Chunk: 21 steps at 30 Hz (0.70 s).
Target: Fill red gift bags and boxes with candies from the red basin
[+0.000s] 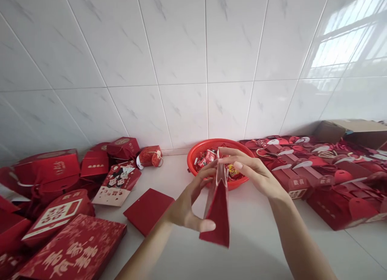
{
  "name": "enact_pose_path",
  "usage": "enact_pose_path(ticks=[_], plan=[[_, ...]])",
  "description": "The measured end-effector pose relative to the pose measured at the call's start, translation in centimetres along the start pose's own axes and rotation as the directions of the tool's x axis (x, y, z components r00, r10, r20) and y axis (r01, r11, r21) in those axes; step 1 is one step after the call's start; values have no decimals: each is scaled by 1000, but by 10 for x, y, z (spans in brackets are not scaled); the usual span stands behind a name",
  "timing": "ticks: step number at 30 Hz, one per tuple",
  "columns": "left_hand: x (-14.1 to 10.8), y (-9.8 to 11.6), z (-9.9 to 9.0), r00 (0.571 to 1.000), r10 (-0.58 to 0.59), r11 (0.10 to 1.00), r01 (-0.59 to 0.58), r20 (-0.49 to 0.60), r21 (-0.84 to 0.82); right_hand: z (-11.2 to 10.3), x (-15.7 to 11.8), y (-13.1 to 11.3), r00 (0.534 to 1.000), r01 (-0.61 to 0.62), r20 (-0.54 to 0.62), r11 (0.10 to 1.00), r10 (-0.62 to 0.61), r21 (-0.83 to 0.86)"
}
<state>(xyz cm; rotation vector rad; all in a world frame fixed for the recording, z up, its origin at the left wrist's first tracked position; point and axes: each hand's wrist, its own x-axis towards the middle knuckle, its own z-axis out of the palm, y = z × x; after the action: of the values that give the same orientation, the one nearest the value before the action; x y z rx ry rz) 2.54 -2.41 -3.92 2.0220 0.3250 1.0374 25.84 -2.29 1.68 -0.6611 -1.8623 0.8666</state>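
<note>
Head view: your left hand [189,207] pinches the red paper bag [220,217], its thumb across the narrow end facing you. Your right hand [261,176] has fingertips at the bag's top; you cannot tell whether they pinch it. Seen edge-on, the bag hides its broad faces from you and covers part of the red basket [223,141] of wrapped sweets [208,158], their print too small to read. Bottom left, a cut-off large box [99,233] bears 喜 among pale characters.
</note>
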Motion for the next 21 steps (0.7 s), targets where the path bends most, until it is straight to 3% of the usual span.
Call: enact_pose_path(ticks=[2, 4, 7, 11, 14, 16, 21], plan=[[0, 0, -3, 996, -44, 972, 62, 84, -227, 2, 1, 3, 1000, 8, 26, 1000, -8, 21], [0, -4, -6, 989, -75, 936, 115, 130, -333, 5, 3, 9, 1000, -14, 22, 999, 13, 50], [0, -10, -12, 972, -153, 924, 205, 181, -322, 8, 5, 20, 991, -132, 15, 990, 131, 42], [3, -11, -15, 912, -334, 891, 388, 239, -235, 12, 6, 28, 968, -224, 80, 964, 237, -140], [5, -10, -12, 862, -476, 865, 494, 174, -84, 15, 6, 29, 966, -196, 108, 936, 236, -291], [7, -10, -8, 857, -506, 862, 507, 95, 16, 16, 6, 30, 969, -188, 96, 932, 227, -309], [7, -7, -2, 901, -403, 879, 430, -162, 206, 9, 8, 36, 980, -162, 86, 970, 179, -179]])
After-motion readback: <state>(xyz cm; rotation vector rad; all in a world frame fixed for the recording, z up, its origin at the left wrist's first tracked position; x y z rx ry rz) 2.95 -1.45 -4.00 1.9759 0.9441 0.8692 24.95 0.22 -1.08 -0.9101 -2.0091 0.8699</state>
